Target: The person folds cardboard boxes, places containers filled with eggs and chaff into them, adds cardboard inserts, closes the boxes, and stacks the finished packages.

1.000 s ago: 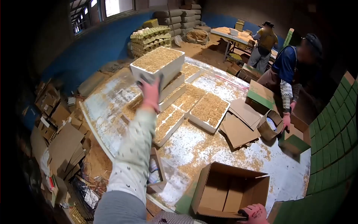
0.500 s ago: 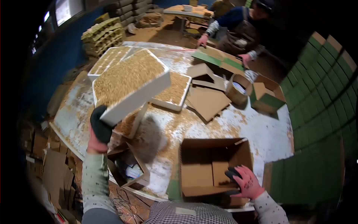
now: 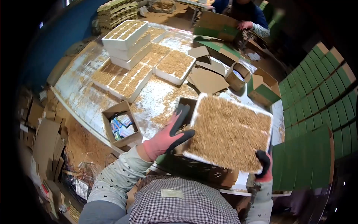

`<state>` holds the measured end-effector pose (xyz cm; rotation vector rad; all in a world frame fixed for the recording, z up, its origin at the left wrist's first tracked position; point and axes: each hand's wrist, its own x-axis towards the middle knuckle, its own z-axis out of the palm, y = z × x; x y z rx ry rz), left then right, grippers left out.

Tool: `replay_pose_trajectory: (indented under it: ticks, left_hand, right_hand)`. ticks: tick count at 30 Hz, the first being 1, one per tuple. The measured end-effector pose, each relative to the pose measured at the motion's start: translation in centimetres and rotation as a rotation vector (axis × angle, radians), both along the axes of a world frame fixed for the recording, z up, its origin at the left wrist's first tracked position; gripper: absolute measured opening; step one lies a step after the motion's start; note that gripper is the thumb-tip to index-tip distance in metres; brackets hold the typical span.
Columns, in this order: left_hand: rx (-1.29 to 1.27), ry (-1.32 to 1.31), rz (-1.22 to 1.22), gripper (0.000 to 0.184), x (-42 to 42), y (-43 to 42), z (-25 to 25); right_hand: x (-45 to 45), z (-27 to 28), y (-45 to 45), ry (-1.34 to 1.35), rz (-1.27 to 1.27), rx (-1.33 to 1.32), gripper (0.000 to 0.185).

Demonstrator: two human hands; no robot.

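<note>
A white foam tray (image 3: 231,130) full of tan, sawdust-like material is tilted over an open cardboard box (image 3: 188,104), hiding most of the box's inside. My right hand (image 3: 264,166), in a pink glove with dark fingertips, grips the tray's near right corner. At the tray's left edge, my left hand (image 3: 166,136) has its fingers and thumb spread, the thumb against or very close to the rim; contact is hard to tell. A smaller box (image 3: 121,123) left of my left hand holds colourful packets.
White trays (image 3: 126,41) are stacked at the table's far left, others beside them. Flat cardboard (image 3: 209,80), a round container (image 3: 237,76) and a small green box (image 3: 264,89) lie beyond. Green cartons (image 3: 317,78) line the right. A co-worker's hand (image 3: 245,25) holds a box opposite.
The filled tray has moved from the left to over the cardboard box. My right hand has left the box and taken the tray's corner; my left hand's fingers have spread. The view has shifted.
</note>
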<state>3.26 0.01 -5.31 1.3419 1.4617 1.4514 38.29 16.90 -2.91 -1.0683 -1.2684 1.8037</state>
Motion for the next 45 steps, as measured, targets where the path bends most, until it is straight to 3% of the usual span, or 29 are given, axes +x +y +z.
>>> replay_pose_trajectory:
  ticks: [2,4,5,6,8,10,11,12,14,15,16,18,21,23,24,25,26,27,28,30,32,35,36,38,41,42,43,44,45]
  left_hand:
    - [-0.015,-0.210,0.088,0.069,1.3,-1.0,-3.7]
    - [0.129,0.323,0.269,0.069,2.6,-1.0,-4.0]
    - [0.100,0.273,0.344,0.068,2.3,-0.7,-3.7]
    - [0.014,0.031,0.487,0.069,1.8,-1.3,-3.5]
    - [0.205,0.008,0.609,0.065,-2.8,-1.7,-6.2]
    - [-0.102,0.505,0.626,0.052,-7.8,-5.5,-3.7]
    - [-0.394,0.750,0.604,0.044,-10.0,-6.7,-3.6]
    - [-0.689,0.988,0.559,0.037,-11.7,-8.0,-3.9]
    - [-0.981,1.334,0.291,0.032,-14.8,-9.7,-8.8]
    - [-0.881,1.447,0.290,0.029,-16.1,-11.0,-12.5]
    - [-0.764,1.557,0.296,0.027,-16.9,-11.5,-15.2]
    - [-1.013,1.282,0.185,0.023,-17.0,-10.7,-13.5]
    - [-0.682,1.268,0.474,0.013,-16.8,-12.2,-12.2]
    - [-0.623,1.132,0.602,0.028,-16.9,-12.6,-11.8]
    - [-0.683,1.007,0.590,0.037,-17.1,-12.9,-11.9]
    - [-0.643,1.009,0.616,0.043,-17.2,-13.3,-12.4]
    - [-0.605,1.012,0.642,0.049,-17.2,-13.8,-12.9]
    - [-0.579,1.026,0.657,0.052,-17.2,-14.0,-13.2]
    - [-0.554,1.038,0.677,0.055,-17.2,-14.2,-13.5]
    - [-0.638,0.890,0.681,0.047,-17.1,-13.7,-12.1]
    - [-0.487,0.931,0.774,0.041,-17.0,-14.2,-12.9]
    - [-0.492,0.642,0.861,0.033,-16.8,-13.2,-11.0]
    - [-0.394,0.606,0.887,0.031,-15.8,-10.9,-8.4]
    - [-0.229,0.531,0.902,0.027,-11.9,-4.7,-1.9]
    - [0.304,0.730,0.142,0.017,-6.9,2.7,1.6]
    - [0.302,0.796,-0.061,0.025,-3.8,4.6,1.7]
    - [0.192,0.930,-0.259,0.033,-1.4,6.4,1.1]
    - [0.128,0.965,-0.289,0.036,-0.7,6.3,1.1]
    - [0.065,0.995,-0.319,0.038,-0.5,6.4,1.3]
  right_hand:
    - [2.7,-1.4,0.7,-0.247,0.050,0.179,0.044]
    - [-1.5,2.2,-1.4,-0.256,0.304,0.443,0.048]
    - [-3.0,2.5,-1.6,-0.395,0.380,0.543,0.040]
    - [-4.7,3.0,-1.9,-0.533,0.450,0.648,0.034]
    - [-9.3,4.4,-2.1,-0.273,0.463,0.183,0.074]
    - [-6.6,0.3,2.0,-0.558,0.516,0.218,0.078]
    - [-7.0,0.7,1.7,-1.040,0.538,0.424,0.079]
    - [-8.1,1.4,0.9,-1.161,0.616,0.653,0.082]
    - [-9.5,0.3,1.2,-1.243,0.688,0.819,0.073]
    - [-9.9,-0.7,2.2,-1.191,0.801,0.935,0.060]
    - [-10.4,-1.8,2.7,-1.432,0.914,1.002,0.051]
    - [-11.5,-2.6,4.2,-1.539,1.129,1.150,0.049]
    - [-19.0,3.1,6.1,-1.781,1.568,0.955,0.044]
    - [-24.0,6.5,8.7,-1.549,1.313,0.653,0.055]
    - [-25.7,6.5,11.2,-1.292,1.203,0.869,0.055]
    - [-28.7,7.4,11.6,-1.218,1.036,0.609,0.036]
    - [-31.0,6.5,12.9,-1.050,0.980,0.582,0.035]
    - [-33.0,3.6,15.4,-1.150,0.987,0.752,0.057]
    - [-34.2,-0.9,18.2,-1.232,0.917,1.107,0.068]
    - [-37.4,-5.9,19.8,-1.567,0.974,1.044,0.098]
    - [-38.3,-10.5,19.8,-1.852,0.789,1.194,0.089]
    - [-38.8,-17.5,22.0,-1.705,0.776,0.996,0.074]
    - [-39.0,-18.1,21.6,-1.715,0.852,1.278,0.065]
    - [-38.9,-14.5,21.6,-1.459,0.985,0.967,0.075]
    - [-36.9,-9.5,21.3,-1.136,0.761,1.127,0.088]
    - [-35.6,-8.5,21.6,-0.954,0.675,1.336,0.094]
    - [-34.2,-4.9,20.0,-0.943,0.679,1.228,0.090]
    - [-32.7,-1.3,18.4,-0.931,0.675,1.122,0.086]
    - [-29.9,0.4,18.2,-0.675,0.530,1.265,0.072]
